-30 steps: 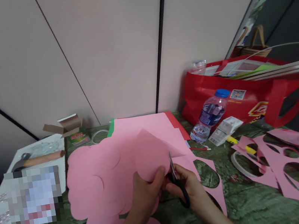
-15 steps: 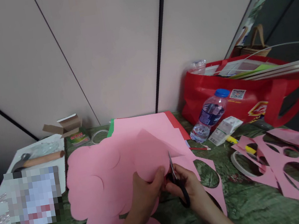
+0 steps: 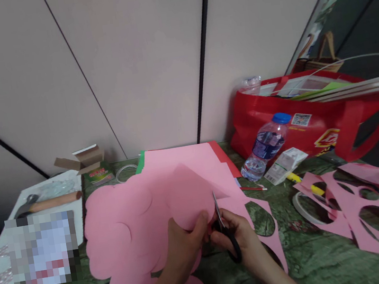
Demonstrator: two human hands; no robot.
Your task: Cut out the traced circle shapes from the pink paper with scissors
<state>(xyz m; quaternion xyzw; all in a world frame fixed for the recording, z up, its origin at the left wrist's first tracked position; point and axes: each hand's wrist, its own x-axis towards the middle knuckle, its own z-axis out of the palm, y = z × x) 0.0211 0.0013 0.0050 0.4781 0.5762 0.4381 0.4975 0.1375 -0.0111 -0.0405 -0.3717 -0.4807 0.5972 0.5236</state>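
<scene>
My left hand pinches the lower edge of a pink paper piece, its thumb lying on top. Black-handled scissors are gripped in my right hand, close beside the left. Their blades point away from me along the right edge of that piece; whether they are fully closed is hard to make out. Several rounded pink paper cutouts overlap to the left and below my hands. Behind lie pink sheets, with green and red paper showing at their sides.
Pink scraps with round holes lie at right, near a tape roll. A water bottle, a small white box and a red bag stand behind. At left are a hammer and an opened carton.
Almost nothing differs. The pink piece shifts very slightly by the scissor blades, while both hands keep their holds in the same place.
</scene>
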